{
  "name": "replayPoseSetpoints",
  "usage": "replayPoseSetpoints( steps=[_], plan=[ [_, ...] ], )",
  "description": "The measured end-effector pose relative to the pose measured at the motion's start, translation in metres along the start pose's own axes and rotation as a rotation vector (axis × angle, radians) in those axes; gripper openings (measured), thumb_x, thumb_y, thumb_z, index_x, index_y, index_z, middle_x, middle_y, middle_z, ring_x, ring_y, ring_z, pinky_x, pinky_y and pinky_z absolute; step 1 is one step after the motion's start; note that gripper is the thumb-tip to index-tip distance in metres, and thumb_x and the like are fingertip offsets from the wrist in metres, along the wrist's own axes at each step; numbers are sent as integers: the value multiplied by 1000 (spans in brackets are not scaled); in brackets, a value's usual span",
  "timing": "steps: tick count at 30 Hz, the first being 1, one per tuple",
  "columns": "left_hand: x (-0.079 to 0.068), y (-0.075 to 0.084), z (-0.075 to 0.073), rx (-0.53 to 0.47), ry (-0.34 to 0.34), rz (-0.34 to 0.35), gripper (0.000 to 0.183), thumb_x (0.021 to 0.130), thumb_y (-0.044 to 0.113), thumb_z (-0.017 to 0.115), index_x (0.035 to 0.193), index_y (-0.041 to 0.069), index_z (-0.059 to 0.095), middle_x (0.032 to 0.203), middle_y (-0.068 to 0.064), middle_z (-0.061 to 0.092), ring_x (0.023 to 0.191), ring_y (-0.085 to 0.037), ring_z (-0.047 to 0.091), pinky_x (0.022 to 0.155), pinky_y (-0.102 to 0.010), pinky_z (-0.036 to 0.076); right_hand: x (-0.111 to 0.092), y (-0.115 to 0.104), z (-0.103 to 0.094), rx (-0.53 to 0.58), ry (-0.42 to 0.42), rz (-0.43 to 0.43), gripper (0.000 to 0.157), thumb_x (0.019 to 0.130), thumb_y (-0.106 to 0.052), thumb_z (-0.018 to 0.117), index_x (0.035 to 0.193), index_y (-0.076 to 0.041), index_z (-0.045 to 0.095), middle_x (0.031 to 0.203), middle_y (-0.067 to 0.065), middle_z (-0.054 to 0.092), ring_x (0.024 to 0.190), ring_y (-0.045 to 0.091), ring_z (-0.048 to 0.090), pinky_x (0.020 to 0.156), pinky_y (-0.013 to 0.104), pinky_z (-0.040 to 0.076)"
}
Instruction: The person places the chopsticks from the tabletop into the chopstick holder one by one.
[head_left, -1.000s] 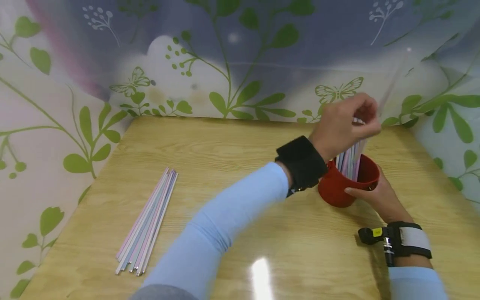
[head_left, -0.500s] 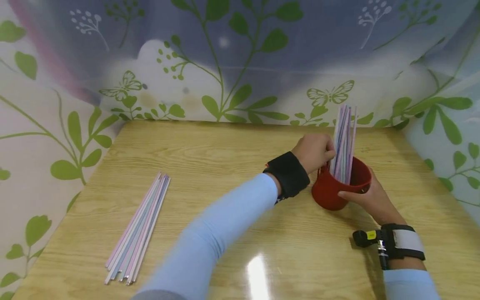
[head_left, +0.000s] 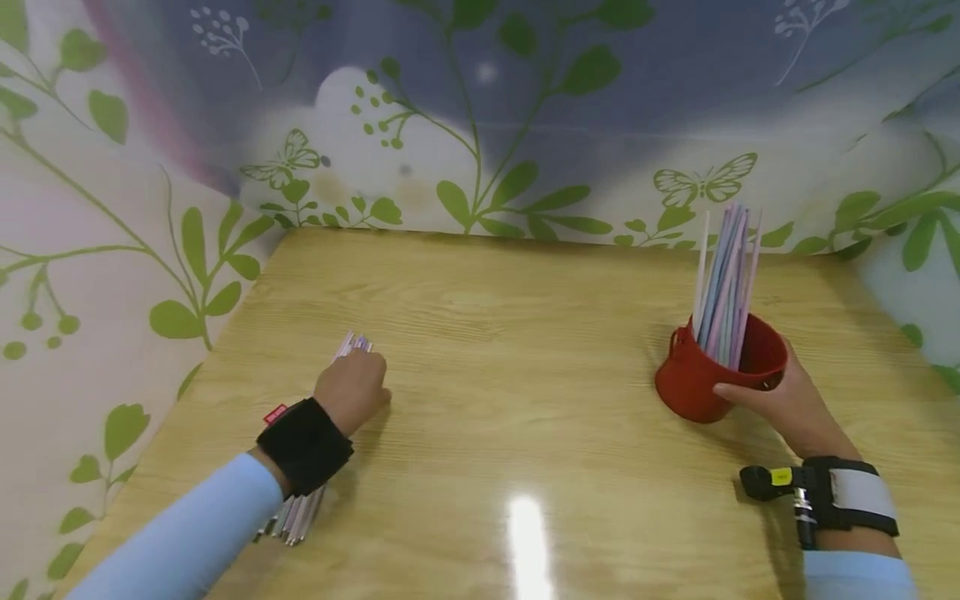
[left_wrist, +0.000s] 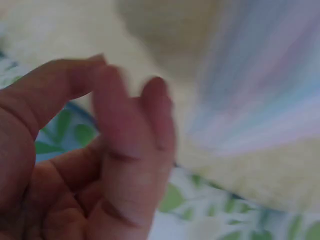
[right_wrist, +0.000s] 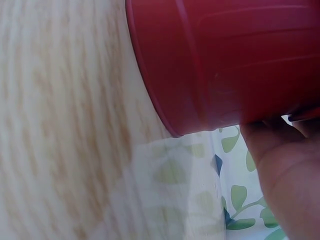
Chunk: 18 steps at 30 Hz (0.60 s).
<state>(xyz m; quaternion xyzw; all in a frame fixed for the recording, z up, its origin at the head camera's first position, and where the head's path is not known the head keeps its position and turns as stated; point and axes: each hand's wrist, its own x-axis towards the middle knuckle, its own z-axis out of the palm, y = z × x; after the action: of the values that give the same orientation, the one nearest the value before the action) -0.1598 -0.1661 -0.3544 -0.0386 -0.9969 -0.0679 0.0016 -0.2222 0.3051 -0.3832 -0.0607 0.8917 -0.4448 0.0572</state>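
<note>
My left hand (head_left: 351, 392) is over the bundle of long, thin pastel sticks (head_left: 294, 518) lying on the left of the table, covering its middle. In the left wrist view its fingers (left_wrist: 132, 135) are loosely bent, with a gap between them and the blurred pink, blue and white sticks (left_wrist: 265, 95). On the right, a red bucket (head_left: 692, 379) stands upright holding several similar sticks (head_left: 726, 292). My right hand (head_left: 802, 408) grips the bucket's near right rim, thumb at the edge. From the right wrist, the bucket's side (right_wrist: 225, 65) fills the upper right.
The wooden table (head_left: 480, 358) reaches back to a wall covering (head_left: 517, 100) printed with leaves and butterflies. A bright light reflection shows on the near part of the tabletop.
My left hand put a stick into the bucket, then left it and swung left to the bundle on the table. My right hand stays on the bucket. The head view shifted slightly.
</note>
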Motion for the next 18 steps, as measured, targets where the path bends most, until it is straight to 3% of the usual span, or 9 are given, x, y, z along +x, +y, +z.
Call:
replayPoseSetpoints(
  steps=[3,6,9,12,16,18],
  plan=[
    [-17,-18,10,28,-3,-96,10,68,3,53,58,2,51,55,-6,48,44,-14,41,34,-27,30,-1,-2,-4,-9,1,14,80,78,-29,58,132,-35,1,135,7,19,114,21,27,85,20,37],
    [-25,-26,16,14,12,-119,5,68,2,52,63,0,52,59,-12,54,46,-18,47,34,-31,34,-1,-4,-3,-17,1,23,80,78,-31,58,132,-36,0,136,7,18,115,23,26,90,37,35],
    [-30,-28,19,1,30,-124,6,67,2,52,63,1,49,59,-12,53,48,-19,48,36,-34,36,-2,-4,0,-34,9,14,80,77,-30,58,132,-35,1,136,7,20,114,20,27,87,29,37],
    [-32,-27,19,2,28,-137,6,67,3,52,62,1,49,59,-11,53,48,-20,50,36,-35,37,-3,-2,2,-49,16,9,79,77,-29,59,133,-35,2,134,7,22,112,16,29,75,11,36],
    [-32,-25,20,11,-10,-140,8,69,3,51,61,1,50,58,-10,53,48,-20,49,36,-34,36,-5,-1,3,-38,10,15,79,78,-29,58,133,-35,1,136,7,20,114,19,27,87,24,37],
    [-32,-22,21,25,-17,-120,10,69,1,51,60,1,50,57,-9,52,47,-18,48,35,-33,36,-5,-1,3,-29,6,18,79,78,-29,58,133,-35,0,137,8,19,115,22,26,91,39,34]
  ],
)
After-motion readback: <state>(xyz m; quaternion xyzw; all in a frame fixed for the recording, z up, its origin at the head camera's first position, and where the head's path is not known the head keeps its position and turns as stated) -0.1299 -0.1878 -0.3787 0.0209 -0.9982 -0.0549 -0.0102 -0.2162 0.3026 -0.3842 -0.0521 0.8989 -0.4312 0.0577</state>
